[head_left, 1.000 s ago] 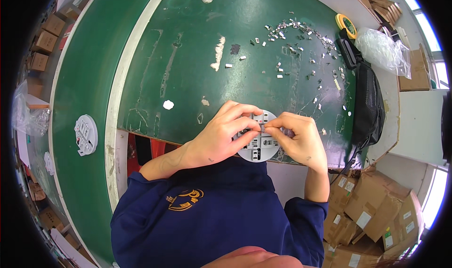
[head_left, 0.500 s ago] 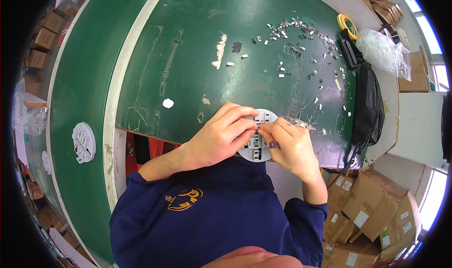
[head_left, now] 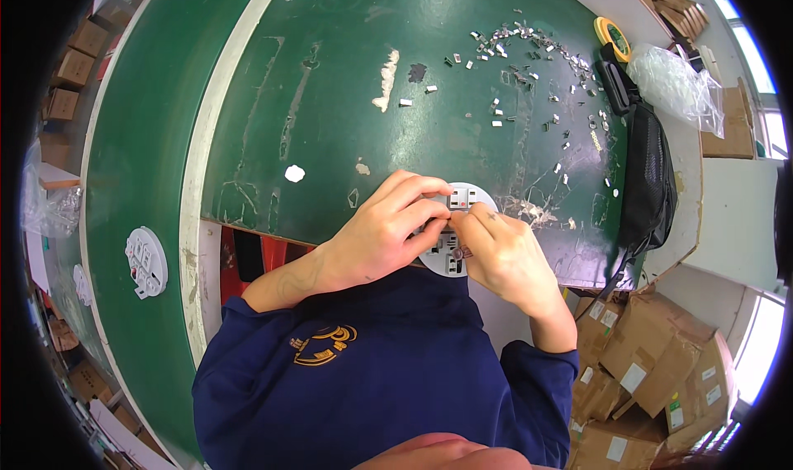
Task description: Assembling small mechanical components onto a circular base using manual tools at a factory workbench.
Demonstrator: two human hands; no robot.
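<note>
A round pale grey plastic disc [head_left: 472,197] with raised blocks and dark slots is at the table's front edge, close to my body. Both hands meet over its middle. My left hand [head_left: 388,226] comes from the left, fingers bent and thumb and fingertips pinched together. From the other side my right hand [head_left: 505,251] reaches in, with curled fingers whose tips touch or nearly touch the left ones. Whatever lies between the fingertips is too small and covered to make out. The hands hide much of the disc's centre and right side.
Many small metallic pieces [head_left: 529,34] lie scattered over the far right of the green table [head_left: 330,98]. A black bag [head_left: 647,177], yellow tape roll [head_left: 610,36] and clear plastic bag [head_left: 673,86] line the right edge. Another disc [head_left: 147,262] sits on the left green strip [head_left: 157,140].
My right fingers have curled in more over the disc and cover more of its right side. The other disc on the left strip has slid slightly nearer. The view has shifted a little.
</note>
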